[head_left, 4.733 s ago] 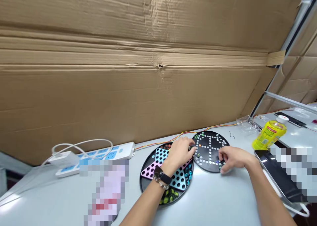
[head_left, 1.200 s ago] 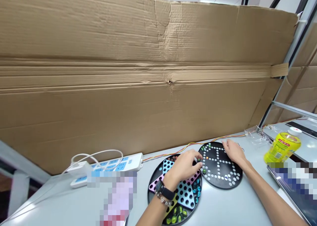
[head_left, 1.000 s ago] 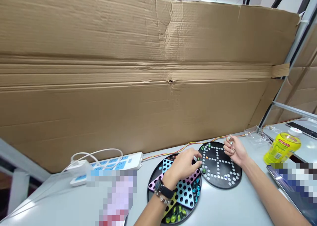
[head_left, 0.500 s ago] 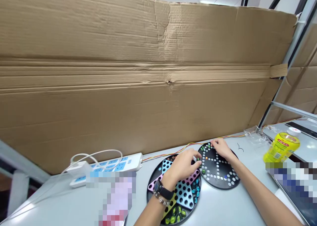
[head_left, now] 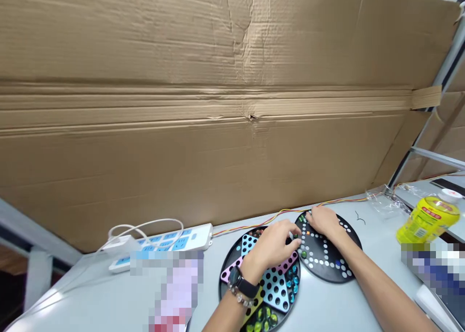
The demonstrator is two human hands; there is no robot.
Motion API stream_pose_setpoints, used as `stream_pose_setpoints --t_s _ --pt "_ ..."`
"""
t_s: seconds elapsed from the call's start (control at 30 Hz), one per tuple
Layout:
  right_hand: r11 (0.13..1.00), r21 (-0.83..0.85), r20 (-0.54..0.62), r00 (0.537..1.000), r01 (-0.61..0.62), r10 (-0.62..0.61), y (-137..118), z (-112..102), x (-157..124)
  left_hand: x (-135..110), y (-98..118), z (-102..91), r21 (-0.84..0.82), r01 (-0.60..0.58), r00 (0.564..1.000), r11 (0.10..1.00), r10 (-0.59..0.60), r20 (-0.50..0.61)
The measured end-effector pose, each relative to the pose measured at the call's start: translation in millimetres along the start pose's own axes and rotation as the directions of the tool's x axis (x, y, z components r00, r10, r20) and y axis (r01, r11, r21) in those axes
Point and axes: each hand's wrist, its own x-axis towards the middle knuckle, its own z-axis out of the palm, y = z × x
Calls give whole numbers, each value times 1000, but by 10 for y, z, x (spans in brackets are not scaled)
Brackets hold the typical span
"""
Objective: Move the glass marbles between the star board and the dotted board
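Observation:
A round black board (head_left: 329, 273) with rows of white holes lies on the table and carries a few coloured marbles. To its left sits a round black tray with a coloured star board (head_left: 271, 291), marbles filling its corners. My left hand (head_left: 273, 247), a watch on its wrist, rests over the star board with fingers curled at the black board's left edge, close to a green marble (head_left: 304, 254). My right hand (head_left: 324, 221) lies palm down on the far left part of the black board, fingertips bent onto it. What the fingers hold is hidden.
A tall corrugated cardboard wall (head_left: 218, 104) closes off the back of the table. A white power strip (head_left: 163, 242) with a looped cable lies at the left. A yellow drink bottle (head_left: 426, 218) stands at the right, near a thin coloured wire (head_left: 254, 222) along the cardboard.
My right hand came down from a raised position at the board's far right and moved left onto the board's far left part. My left hand stayed at the board's left edge.

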Motion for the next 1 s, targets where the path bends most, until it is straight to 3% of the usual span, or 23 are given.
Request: stream_pose_setpoints --t_s 0.2,0.43,0.6,0.8,1.0 --pt "999 -45 20 1000 4 -3 -54 -90 -36 5 13 42 20 17 999 1000 -18 30" --pt "989 133 60 996 59 -67 77 -107 51 43 124 257 196 -24 999 980 31 -29" --pt "973 220 71 993 74 -92 148 -76 115 68 185 418 305 -83 997 949 77 32" --pt "973 227 65 995 53 -69 78 -97 39 113 298 533 394 -8 1000 919 18 -19" --pt "949 314 43 998 35 -51 33 -91 -1 214 339 577 378 29 999 925 -11 -49"
